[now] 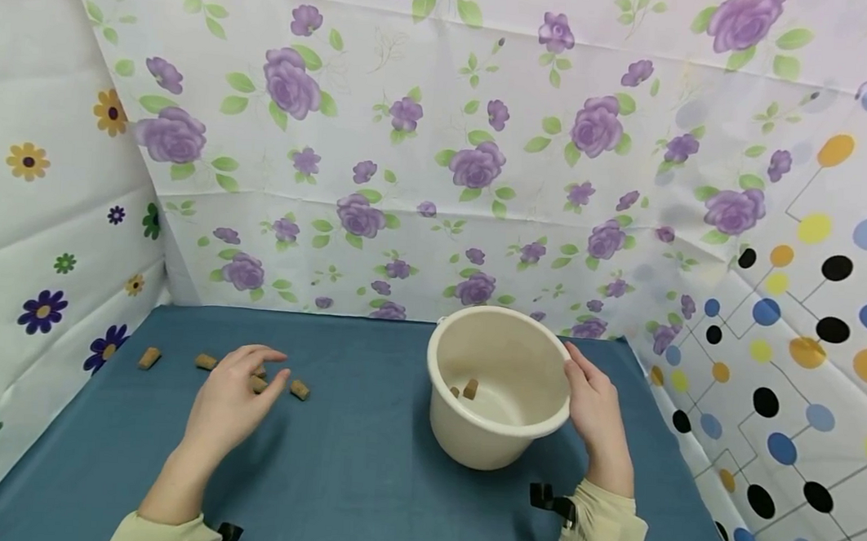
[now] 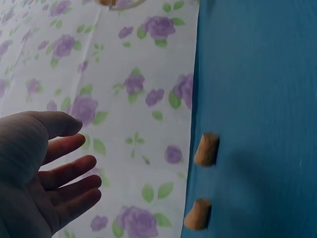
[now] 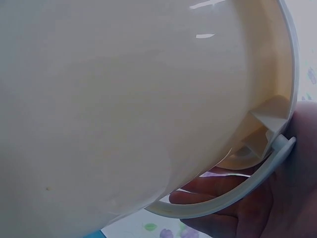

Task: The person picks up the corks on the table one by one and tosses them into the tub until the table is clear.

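A cream plastic bucket (image 1: 498, 449) is tilted, its mouth facing the head camera. My right hand (image 1: 597, 402) holds it by the right side of the rim; in the right wrist view the fingers (image 3: 213, 186) reach around behind its wall, beside the curved handle (image 3: 223, 201). Two small corks, one of them this cork (image 1: 471, 388), lie inside at the bottom. Over at the left, my left hand (image 1: 229, 403) is raised above several loose corks, fingers apart and holding nothing. One cork (image 1: 300, 390) lies just right of its thumb, and others are partly hidden behind the hand.
A blue cloth (image 1: 364, 479) covers the table. Another cork (image 1: 149, 358) lies near its far left corner. Flowered sheeting (image 1: 411, 139) stands along the back, with a dotted sheet (image 1: 827, 340) on the right and a flower-print one (image 1: 45, 234) on the left.
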The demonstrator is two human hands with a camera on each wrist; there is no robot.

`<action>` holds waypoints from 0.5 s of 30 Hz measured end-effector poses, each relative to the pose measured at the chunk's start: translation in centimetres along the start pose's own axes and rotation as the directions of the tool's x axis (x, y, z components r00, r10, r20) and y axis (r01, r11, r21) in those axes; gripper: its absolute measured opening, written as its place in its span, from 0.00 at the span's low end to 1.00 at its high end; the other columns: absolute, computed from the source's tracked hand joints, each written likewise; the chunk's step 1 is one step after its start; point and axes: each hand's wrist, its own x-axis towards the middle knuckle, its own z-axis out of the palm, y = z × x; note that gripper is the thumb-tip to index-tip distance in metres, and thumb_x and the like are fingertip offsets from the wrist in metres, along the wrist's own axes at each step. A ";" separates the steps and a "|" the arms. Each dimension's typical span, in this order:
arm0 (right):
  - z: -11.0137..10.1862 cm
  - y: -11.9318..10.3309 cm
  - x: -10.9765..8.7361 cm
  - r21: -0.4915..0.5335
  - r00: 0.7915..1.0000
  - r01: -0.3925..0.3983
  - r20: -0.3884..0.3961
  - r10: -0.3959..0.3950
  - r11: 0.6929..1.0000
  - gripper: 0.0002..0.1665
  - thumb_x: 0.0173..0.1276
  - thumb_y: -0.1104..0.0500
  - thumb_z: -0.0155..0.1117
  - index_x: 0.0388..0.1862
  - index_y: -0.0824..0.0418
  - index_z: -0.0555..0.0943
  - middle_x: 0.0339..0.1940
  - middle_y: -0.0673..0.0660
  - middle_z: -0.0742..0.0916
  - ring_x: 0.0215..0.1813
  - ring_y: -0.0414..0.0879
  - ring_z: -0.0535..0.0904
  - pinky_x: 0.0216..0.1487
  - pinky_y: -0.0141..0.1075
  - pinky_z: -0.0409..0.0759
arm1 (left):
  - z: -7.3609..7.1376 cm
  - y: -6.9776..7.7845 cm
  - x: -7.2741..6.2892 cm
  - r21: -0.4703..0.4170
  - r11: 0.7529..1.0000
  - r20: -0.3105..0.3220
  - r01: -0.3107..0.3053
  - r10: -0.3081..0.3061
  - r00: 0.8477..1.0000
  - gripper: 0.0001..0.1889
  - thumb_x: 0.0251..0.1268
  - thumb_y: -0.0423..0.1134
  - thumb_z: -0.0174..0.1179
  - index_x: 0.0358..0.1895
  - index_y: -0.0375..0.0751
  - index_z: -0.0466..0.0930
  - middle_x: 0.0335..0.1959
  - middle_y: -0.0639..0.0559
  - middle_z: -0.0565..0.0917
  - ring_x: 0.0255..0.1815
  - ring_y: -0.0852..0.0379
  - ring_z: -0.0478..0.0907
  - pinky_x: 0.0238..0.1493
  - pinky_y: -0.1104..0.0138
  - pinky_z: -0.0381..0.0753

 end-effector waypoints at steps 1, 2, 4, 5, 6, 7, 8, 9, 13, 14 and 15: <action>0.0 0.0 0.0 0.000 1.000 0.001 0.000 -0.001 1.000 0.36 0.90 0.38 0.39 0.89 0.49 0.60 0.81 0.67 0.72 0.74 0.64 0.76 0.70 0.60 0.75 | -0.2 -0.2 0.0 0.005 1.000 0.000 0.010 -0.010 1.000 0.12 0.71 0.38 0.73 0.53 0.39 0.89 0.55 0.40 0.85 0.31 0.51 0.79 0.27 0.57 0.77; 0.0 0.0 0.0 0.001 1.000 0.001 -0.001 -0.001 1.000 0.36 0.90 0.38 0.39 0.89 0.48 0.60 0.81 0.67 0.72 0.74 0.64 0.76 0.69 0.60 0.75 | -0.5 -0.5 0.0 0.009 1.000 -0.001 0.019 -0.019 1.000 0.12 0.71 0.37 0.73 0.53 0.39 0.89 0.55 0.39 0.85 0.28 0.52 0.77 0.26 0.59 0.75; 0.1 0.1 0.0 0.001 1.000 0.002 -0.001 -0.002 1.000 0.36 0.90 0.38 0.39 0.88 0.48 0.60 0.81 0.67 0.72 0.73 0.64 0.76 0.69 0.60 0.76 | -0.9 -0.8 0.0 0.014 0.999 -0.005 0.036 -0.036 0.999 0.11 0.71 0.37 0.72 0.53 0.39 0.89 0.56 0.38 0.84 0.23 0.56 0.73 0.23 0.61 0.71; 0.1 0.1 0.0 0.000 1.000 0.002 -0.001 -0.002 1.000 0.36 0.90 0.38 0.39 0.88 0.48 0.60 0.81 0.67 0.72 0.73 0.64 0.76 0.68 0.59 0.76 | -1.2 -1.0 0.0 0.016 0.999 -0.010 0.044 -0.044 0.999 0.11 0.71 0.36 0.72 0.53 0.39 0.89 0.56 0.38 0.84 0.22 0.58 0.72 0.23 0.62 0.71; 0.1 0.2 0.1 0.001 1.000 0.002 -0.001 -0.002 1.000 0.36 0.90 0.38 0.39 0.88 0.48 0.60 0.80 0.67 0.72 0.73 0.64 0.77 0.68 0.59 0.77 | -1.5 -1.1 0.1 0.017 0.998 -0.011 0.053 -0.053 0.999 0.11 0.72 0.36 0.72 0.53 0.39 0.89 0.56 0.38 0.84 0.21 0.59 0.71 0.23 0.62 0.70; 0.1 0.2 0.1 0.001 1.000 0.001 0.000 -0.001 1.000 0.36 0.89 0.37 0.39 0.88 0.48 0.60 0.80 0.67 0.73 0.73 0.64 0.77 0.68 0.59 0.77 | -1.7 -1.3 0.1 0.017 0.998 -0.013 0.059 -0.059 0.998 0.11 0.72 0.36 0.72 0.53 0.39 0.89 0.56 0.38 0.84 0.21 0.60 0.71 0.24 0.62 0.70; 0.1 0.2 0.1 0.001 1.000 0.000 0.000 0.000 1.000 0.36 0.89 0.37 0.39 0.88 0.48 0.60 0.80 0.67 0.73 0.73 0.64 0.77 0.68 0.59 0.77 | -1.9 -1.4 0.1 0.017 0.998 -0.015 0.064 -0.063 0.998 0.11 0.72 0.36 0.72 0.53 0.39 0.89 0.56 0.38 0.84 0.22 0.60 0.71 0.24 0.62 0.71; 0.1 0.2 0.1 0.002 1.000 -0.001 0.002 0.001 1.000 0.36 0.89 0.37 0.39 0.88 0.48 0.60 0.80 0.67 0.73 0.72 0.64 0.78 0.67 0.59 0.78 | -2.0 -1.5 0.1 0.016 0.998 -0.016 0.068 -0.068 0.998 0.11 0.72 0.37 0.72 0.53 0.39 0.89 0.56 0.38 0.84 0.22 0.60 0.72 0.24 0.62 0.71; 0.1 0.1 0.1 0.004 1.000 -0.004 0.004 0.004 1.000 0.36 0.89 0.37 0.39 0.89 0.48 0.60 0.80 0.67 0.73 0.71 0.64 0.79 0.66 0.58 0.79 | -2.3 -2.0 0.1 0.016 0.996 -0.016 0.083 -0.082 0.996 0.11 0.73 0.38 0.71 0.53 0.39 0.89 0.57 0.37 0.84 0.24 0.58 0.73 0.26 0.60 0.72; 0.1 0.1 0.1 0.003 1.000 -0.004 0.003 0.004 1.000 0.36 0.90 0.37 0.39 0.89 0.48 0.60 0.80 0.67 0.73 0.70 0.64 0.79 0.65 0.58 0.79 | -2.3 -2.1 0.1 0.017 0.996 -0.017 0.087 -0.086 0.996 0.12 0.73 0.38 0.71 0.54 0.38 0.89 0.57 0.37 0.84 0.24 0.59 0.73 0.26 0.60 0.72; 0.0 0.0 0.1 0.004 1.000 -0.004 0.002 0.004 1.000 0.36 0.90 0.38 0.39 0.89 0.48 0.60 0.80 0.67 0.73 0.70 0.64 0.79 0.65 0.58 0.79 | -2.3 -2.3 0.1 0.018 0.996 -0.017 0.090 -0.090 0.996 0.12 0.73 0.38 0.71 0.54 0.38 0.89 0.57 0.36 0.84 0.23 0.59 0.72 0.26 0.60 0.71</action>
